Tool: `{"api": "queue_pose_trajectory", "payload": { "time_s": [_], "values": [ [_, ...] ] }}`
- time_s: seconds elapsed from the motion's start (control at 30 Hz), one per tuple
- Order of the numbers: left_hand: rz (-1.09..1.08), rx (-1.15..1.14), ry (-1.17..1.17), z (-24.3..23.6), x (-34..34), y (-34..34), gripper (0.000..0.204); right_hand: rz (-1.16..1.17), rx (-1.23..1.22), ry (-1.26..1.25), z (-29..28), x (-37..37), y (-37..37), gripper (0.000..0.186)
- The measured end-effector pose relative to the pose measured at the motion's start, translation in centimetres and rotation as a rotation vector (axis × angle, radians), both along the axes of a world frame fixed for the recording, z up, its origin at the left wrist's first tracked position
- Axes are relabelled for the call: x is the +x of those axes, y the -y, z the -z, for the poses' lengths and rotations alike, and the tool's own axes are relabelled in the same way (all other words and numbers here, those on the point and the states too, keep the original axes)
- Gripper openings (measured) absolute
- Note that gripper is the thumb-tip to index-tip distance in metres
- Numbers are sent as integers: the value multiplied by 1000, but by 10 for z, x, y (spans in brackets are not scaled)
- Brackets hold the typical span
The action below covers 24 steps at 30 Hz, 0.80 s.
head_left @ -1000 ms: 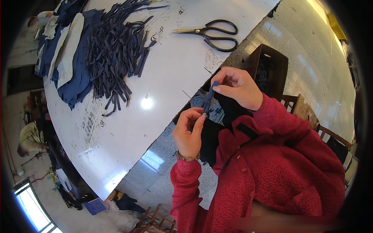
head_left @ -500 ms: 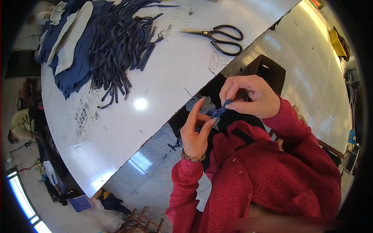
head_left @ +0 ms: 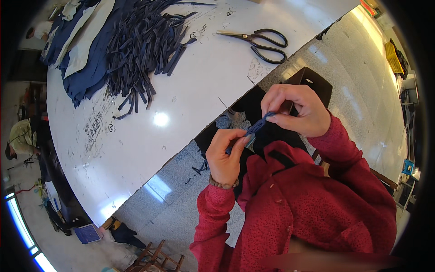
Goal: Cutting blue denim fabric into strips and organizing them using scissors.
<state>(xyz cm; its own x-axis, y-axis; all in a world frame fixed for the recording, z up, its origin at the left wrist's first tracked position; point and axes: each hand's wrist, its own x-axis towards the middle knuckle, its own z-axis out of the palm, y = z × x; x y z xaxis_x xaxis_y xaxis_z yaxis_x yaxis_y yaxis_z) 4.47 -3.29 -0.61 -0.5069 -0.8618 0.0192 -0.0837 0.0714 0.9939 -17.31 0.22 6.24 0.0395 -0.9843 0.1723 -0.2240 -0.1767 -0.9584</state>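
Note:
A narrow dark blue fabric strip [head_left: 259,125], crumpled or twisted along its length, is stretched between my two hands just off the table's edge. My left hand [head_left: 225,155], with a beaded bracelet at the wrist, pinches its lower left end between thumb and index finger. The upper right end is pinched by my right hand [head_left: 297,110], its other fingers curled. Something small and pale teal [head_left: 250,141] shows under my left thumb; its kind is unclear. On the table lie a heap of dark blue fabric strips [head_left: 142,50] and black-handled scissors [head_left: 258,41].
The white table [head_left: 181,109] ends along a slanting edge in front of me. Blue cloth pieces [head_left: 88,68] and white ones [head_left: 90,38] lie at the far left. A dark open box [head_left: 312,81] stands beyond my right hand. Another person [head_left: 22,138] is at the left.
My left index finger, raised before, has come down onto the strip. The hands are slightly farther apart, and the strip looks longer and straighter between them.

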Motion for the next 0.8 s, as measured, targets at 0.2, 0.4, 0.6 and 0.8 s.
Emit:
{"api": "queue_pose_trajectory", "payload": {
  "time_s": [0.2, 0.4, 0.6, 0.8],
  "values": [
    [-46, 150, -86, -7, -1, -1, 14, 99, 36, 205, 19, -2, 2, 9],
    [-122, 288, -48, -3, 1, 7, 18, 158, 103, 424, 42, 3, 3, 9],
    [-75, 144, 70, -9, 2, 19, 14, 173, 101, 455, 51, 2, 7, 9],
    [-96, 131, 160, -15, -1, 31, 10, 253, 146, 497, 66, 3, 14, 9]
  ]
}}
